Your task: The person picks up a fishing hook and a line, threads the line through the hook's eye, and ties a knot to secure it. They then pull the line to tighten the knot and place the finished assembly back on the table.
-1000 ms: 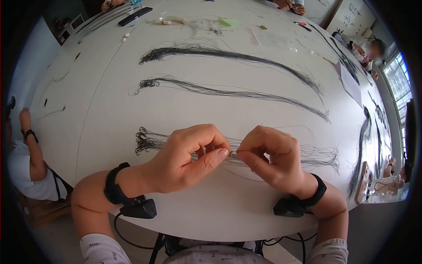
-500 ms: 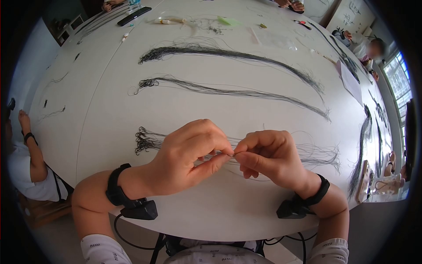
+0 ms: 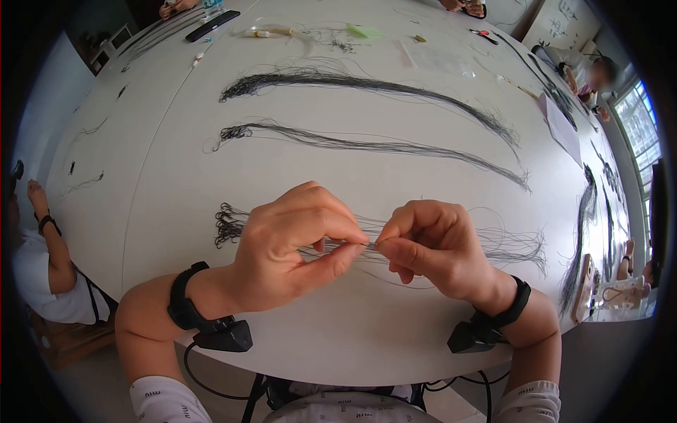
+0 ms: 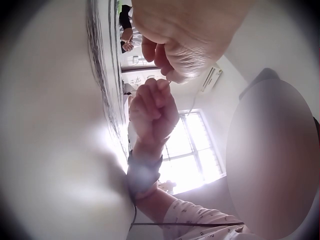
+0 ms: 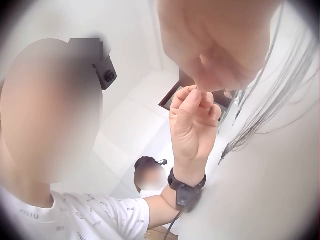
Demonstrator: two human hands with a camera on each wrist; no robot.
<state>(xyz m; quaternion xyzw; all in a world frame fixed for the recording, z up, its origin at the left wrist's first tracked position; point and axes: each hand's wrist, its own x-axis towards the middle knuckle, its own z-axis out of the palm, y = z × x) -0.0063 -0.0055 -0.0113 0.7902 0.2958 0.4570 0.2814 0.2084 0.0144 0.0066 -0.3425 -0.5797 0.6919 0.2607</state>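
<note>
In the head view my left hand (image 3: 300,247) and my right hand (image 3: 441,247) face each other above the nearest bundle of dark strands (image 3: 228,225). Each pinches a tiny thin piece between thumb and forefinger, a small gap apart. The piece is too small to tell exactly; a bit of dark hook (image 5: 189,89) shows at my left fingertips in the right wrist view. The bundle's looped ends lie left of my left hand, its loose ends (image 3: 525,252) right of my right hand; my hands hide its middle.
Two more dark bundles, a middle one (image 3: 338,146) and a far one (image 3: 352,82), lie across the white table (image 3: 338,345). Further back are a black case (image 3: 213,26) and green paper (image 3: 364,31). At the right stands a phone (image 3: 584,289). Other people sit around the table.
My left hand has shifted slightly left, and a small gap has opened between the fingertips that met half a second ago. My right fingers still pinch.
</note>
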